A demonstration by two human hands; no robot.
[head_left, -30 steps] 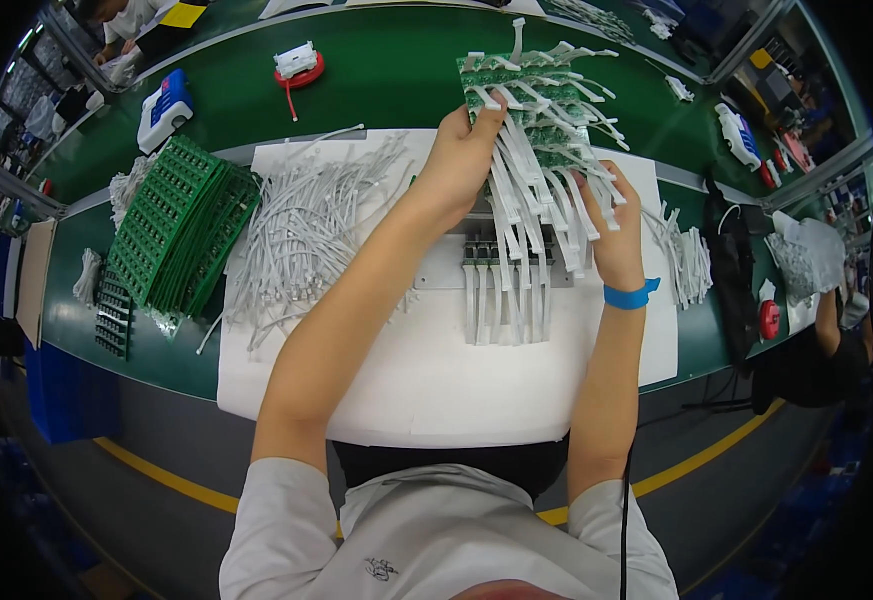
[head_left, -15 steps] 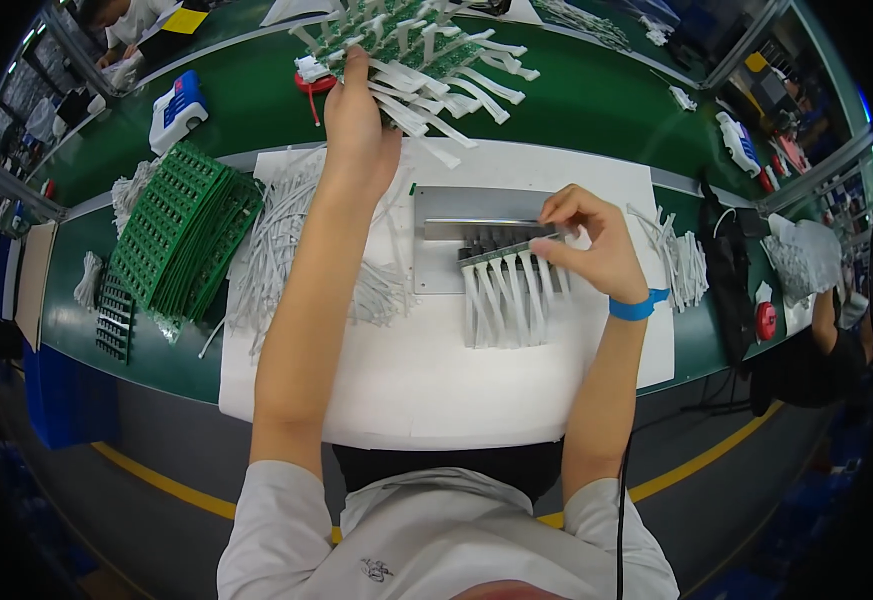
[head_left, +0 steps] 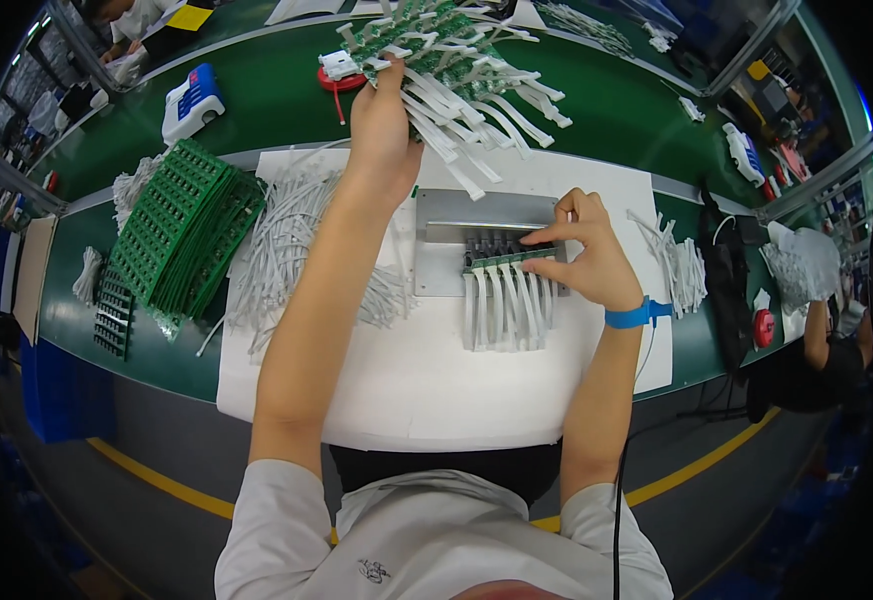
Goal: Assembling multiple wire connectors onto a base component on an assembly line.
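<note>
My left hand (head_left: 384,130) reaches far forward, closed on a green circuit board panel (head_left: 426,45) with many white flat cables hanging from it. The panel is raised above the back of the bench. My right hand (head_left: 596,255) has its thumb and fingers closed at the right end of a green circuit board strip (head_left: 496,262). A row of white flat cables (head_left: 506,315) trails from the strip toward me. Dark parts along the strip's far side sit on a grey metal fixture (head_left: 441,270) with a raised bar. My fingers partly hide the strip's end.
A stack of green circuit panels (head_left: 181,235) leans at left, beside a heap of white cables (head_left: 281,240). More cables (head_left: 684,270) lie at right. A blue-and-white device (head_left: 193,103) stands at the back left. White sheeting (head_left: 436,400) covers the bench front. Other people work nearby.
My left hand has shifted right with the cabled panel. My right fingers have moved slightly left and down along the strip, which now lies flatter at the fixture.
</note>
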